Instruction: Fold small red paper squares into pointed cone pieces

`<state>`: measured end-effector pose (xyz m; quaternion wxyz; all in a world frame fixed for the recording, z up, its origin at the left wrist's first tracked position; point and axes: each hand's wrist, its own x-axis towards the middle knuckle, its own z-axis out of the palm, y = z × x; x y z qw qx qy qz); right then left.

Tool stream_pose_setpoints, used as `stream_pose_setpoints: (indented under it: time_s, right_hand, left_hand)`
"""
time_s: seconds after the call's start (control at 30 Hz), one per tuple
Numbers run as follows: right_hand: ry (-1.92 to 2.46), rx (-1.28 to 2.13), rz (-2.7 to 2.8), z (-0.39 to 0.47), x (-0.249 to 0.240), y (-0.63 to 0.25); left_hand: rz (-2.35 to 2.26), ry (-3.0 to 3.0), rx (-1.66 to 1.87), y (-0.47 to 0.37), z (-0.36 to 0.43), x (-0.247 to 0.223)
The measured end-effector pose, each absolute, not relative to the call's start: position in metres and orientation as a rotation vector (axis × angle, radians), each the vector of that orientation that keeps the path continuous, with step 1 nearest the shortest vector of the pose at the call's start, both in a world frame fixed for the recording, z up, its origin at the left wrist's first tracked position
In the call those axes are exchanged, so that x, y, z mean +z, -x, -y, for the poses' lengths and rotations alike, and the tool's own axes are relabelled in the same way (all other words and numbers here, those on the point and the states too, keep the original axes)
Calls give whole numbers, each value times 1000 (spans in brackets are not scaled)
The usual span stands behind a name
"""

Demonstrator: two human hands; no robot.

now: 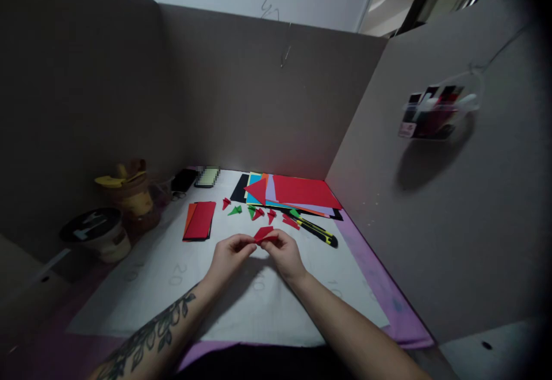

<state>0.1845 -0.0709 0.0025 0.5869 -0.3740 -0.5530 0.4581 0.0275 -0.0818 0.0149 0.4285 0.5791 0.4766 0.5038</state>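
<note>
Between my two hands is a small piece of folded red paper (pixel 264 233), held a little above the white sheet (pixel 241 311). My left hand (pixel 233 254) pinches its left end with thumb and fingertips. At the other end, my right hand (pixel 282 252) is closed on the same paper. Just beyond my fingers lie several small folded paper pieces, among them a red one (pixel 271 216) and a green one (pixel 235 210). A black and yellow utility knife (pixel 318 233) rests to the right of them. My fingers partly hide the paper's lower edge.
Red and orange paper strips (pixel 200 220) are stacked at left. Large coloured sheets (pixel 304 191) lie at the back. A lidded tub (pixel 97 233) and a pot with tools (pixel 133 199) stand far left. Grey walls (pixel 267 98) enclose the table; a clear holder (pixel 435 112) hangs right.
</note>
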Motion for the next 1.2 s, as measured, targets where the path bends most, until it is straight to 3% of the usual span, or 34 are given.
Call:
stream_pose_setpoints:
  time_s: [0.3, 1.2]
  right_hand:
    - [858, 1106, 1276, 72, -2, -179]
    - [913, 1037, 1146, 65, -11, -183]
  left_hand:
    - [-1220, -1493, 1373, -23, 84, 12]
    - [-1146, -1388, 1294, -23, 79, 4]
